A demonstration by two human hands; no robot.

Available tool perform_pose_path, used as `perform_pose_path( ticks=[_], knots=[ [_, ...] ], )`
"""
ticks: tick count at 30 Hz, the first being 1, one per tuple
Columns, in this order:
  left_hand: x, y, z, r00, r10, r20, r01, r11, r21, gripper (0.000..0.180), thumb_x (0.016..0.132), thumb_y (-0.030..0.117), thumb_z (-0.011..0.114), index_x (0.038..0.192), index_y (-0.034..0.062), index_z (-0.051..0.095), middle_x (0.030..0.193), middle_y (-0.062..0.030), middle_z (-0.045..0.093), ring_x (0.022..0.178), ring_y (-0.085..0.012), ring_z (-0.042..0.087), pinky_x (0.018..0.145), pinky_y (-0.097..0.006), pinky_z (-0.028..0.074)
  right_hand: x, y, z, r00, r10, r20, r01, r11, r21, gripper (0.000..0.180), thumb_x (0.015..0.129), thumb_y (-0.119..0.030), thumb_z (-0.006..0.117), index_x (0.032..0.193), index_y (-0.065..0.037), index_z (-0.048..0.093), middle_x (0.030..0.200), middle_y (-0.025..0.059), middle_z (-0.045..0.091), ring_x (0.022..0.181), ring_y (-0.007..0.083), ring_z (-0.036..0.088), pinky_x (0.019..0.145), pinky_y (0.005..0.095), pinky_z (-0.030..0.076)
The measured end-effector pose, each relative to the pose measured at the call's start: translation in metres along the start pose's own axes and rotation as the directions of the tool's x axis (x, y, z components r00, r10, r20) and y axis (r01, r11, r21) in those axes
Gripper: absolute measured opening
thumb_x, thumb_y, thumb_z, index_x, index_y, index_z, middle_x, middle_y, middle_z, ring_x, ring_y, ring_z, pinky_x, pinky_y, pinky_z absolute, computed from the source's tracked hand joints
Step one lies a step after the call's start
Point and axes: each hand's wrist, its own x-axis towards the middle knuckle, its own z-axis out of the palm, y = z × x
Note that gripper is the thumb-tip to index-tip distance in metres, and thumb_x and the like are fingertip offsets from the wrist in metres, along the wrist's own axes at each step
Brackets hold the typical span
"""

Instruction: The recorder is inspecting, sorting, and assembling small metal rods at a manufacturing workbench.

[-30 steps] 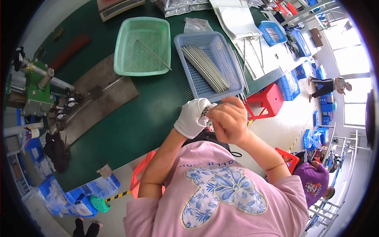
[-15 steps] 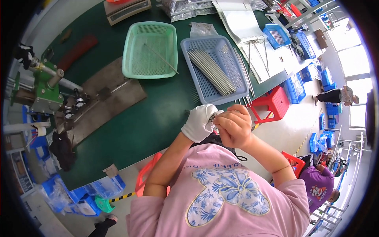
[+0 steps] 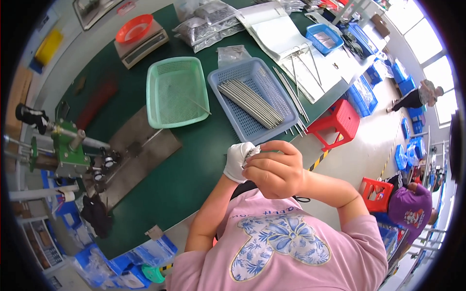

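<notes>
My left hand (image 3: 237, 163), in a white glove, is closed around a small speckled grey-and-black thing (image 3: 252, 152) whose kind I cannot make out. My bare right hand (image 3: 275, 169) meets it from the right, thumb and fingers pinched at the same thing; its fingers hide most of it. Both hands are held up before my chest, near the table's front edge. Just beyond them stands a blue-grey plastic basket (image 3: 227, 72) with a slanting bundle of thin metal rods (image 3: 251, 104). Left of that is a light green basket (image 3: 152, 92) with a single thin rod (image 3: 198, 105) in it.
A green machine (image 3: 70, 150) with dial gauges and a metal plate (image 3: 158, 141) occupies the table's left. Loose rods (image 3: 291, 92) lie right of the blue-grey basket. Behind are a scale (image 3: 143, 48) with a red dish, and bagged parts (image 3: 208, 24). A red stool (image 3: 342, 121) stands beyond the table.
The view has shifted, so the table's things sit lower and the scale shows fully. My hands stay together; my right hand has turned, its back now covering more of the speckled thing.
</notes>
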Motion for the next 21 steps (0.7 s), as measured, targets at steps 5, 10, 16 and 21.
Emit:
perform_pose_path(
  ticks=[5,10,16,21],
  knots=[
    [0.040,0.085,-0.054,0.872,0.437,-0.222,-0.381,0.889,0.254,0.028,0.075,0.013,0.058,0.054,0.0061,0.041,0.047,-0.0107,0.041,0.043,-0.0308,0.043,0.041,-0.038,0.033,-0.036,0.029,-0.042,0.863,0.483,-0.148,-0.488,0.873,0.003,0.005,0.070,0.001,0.058,0.074,-0.001,0.055,0.070,0.0067,0.059,0.060,0.0206,0.056,0.062,0.0305,0.044],
    [0.103,0.047,-0.119,0.791,0.455,0.409,-0.611,0.546,0.574,0.021,0.063,0.021,0.061,0.052,0.0109,0.047,0.053,-0.0081,0.050,0.049,-0.0272,0.052,0.045,-0.037,0.042,-0.129,0.010,-0.071,0.538,0.802,-0.259,-0.837,0.545,-0.050,0.007,0.072,0.005,0.055,0.075,-0.001,0.054,0.067,0.0083,0.057,0.064,0.0225,0.054,0.061,0.0285,0.041],
    [0.129,-0.039,-0.169,0.663,-0.261,0.702,-0.651,0.263,0.712,0.016,0.066,0.023,0.054,0.054,0.0122,0.057,0.062,-0.0108,0.059,0.062,-0.0284,0.059,0.058,-0.040,0.045,-0.199,-0.032,-0.075,0.383,0.844,-0.375,-0.922,0.328,-0.204,0.006,0.073,0.002,0.057,0.073,-0.003,0.055,0.065,0.0066,0.058,0.060,0.0223,0.054,0.059,0.0300,0.040],
    [0.129,-0.040,-0.183,0.704,-0.367,0.608,-0.593,0.167,0.788,0.011,0.063,0.019,0.057,0.065,0.0089,0.060,0.077,-0.0104,0.056,0.078,-0.0271,0.056,0.068,-0.039,0.045,-0.229,-0.054,-0.072,0.232,0.868,-0.440,-0.968,0.164,-0.189,0.005,0.072,0.000,0.058,0.074,-0.005,0.057,0.067,0.0066,0.059,0.060,0.0224,0.055,0.057,0.0312,0.041]
  ],
)
